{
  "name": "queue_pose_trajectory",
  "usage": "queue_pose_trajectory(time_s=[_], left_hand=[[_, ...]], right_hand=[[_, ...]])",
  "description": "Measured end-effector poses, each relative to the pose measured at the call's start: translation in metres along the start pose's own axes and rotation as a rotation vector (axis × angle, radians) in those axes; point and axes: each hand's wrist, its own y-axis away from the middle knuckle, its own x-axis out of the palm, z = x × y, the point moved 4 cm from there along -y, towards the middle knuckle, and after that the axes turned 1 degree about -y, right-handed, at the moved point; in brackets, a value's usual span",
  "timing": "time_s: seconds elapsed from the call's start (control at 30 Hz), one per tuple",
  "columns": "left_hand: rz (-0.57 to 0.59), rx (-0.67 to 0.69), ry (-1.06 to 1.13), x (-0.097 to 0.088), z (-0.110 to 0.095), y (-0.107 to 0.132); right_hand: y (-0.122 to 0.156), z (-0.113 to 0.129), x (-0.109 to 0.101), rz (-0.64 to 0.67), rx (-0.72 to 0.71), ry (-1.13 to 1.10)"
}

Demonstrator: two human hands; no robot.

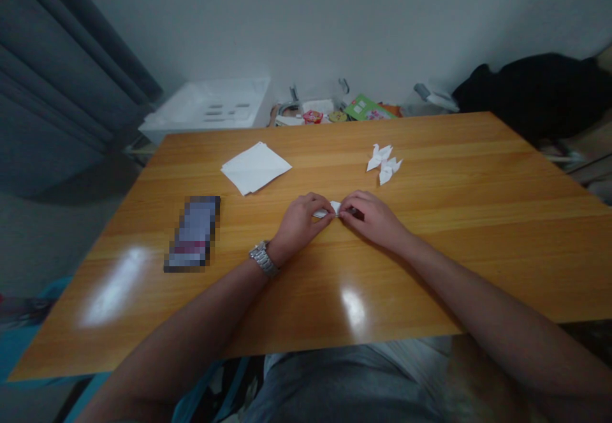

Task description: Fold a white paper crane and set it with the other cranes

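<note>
Folded paper [336, 207]: on or just above the table [459, 187], pinched from both sides. Well left of the folded paper, a phone [195, 232]. Behind it to the left, a stack of sheets [255, 168]. At its left side, the left hand [302, 219], gripping with thumb and fingers. At its right, the right hand [373, 214], gripping likewise. Behind it to the right, two paper birds [380, 155], close together.

table [296, 302]: glossy smooth wood | sheets [255, 168]: matt paper | folded piece [336, 206]: paper | watch [262, 258]: shiny metal | curtain [57, 72]: matt cloth
</note>
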Motion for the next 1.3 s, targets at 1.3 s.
queue_pose_trajectory(time_s=[1.3], left_hand=[[0.036, -0.014, -0.328, 0.0, -0.006, -0.002]], right_hand=[[0.011, 0.017, 0.001, 0.161, -0.212, 0.421]])
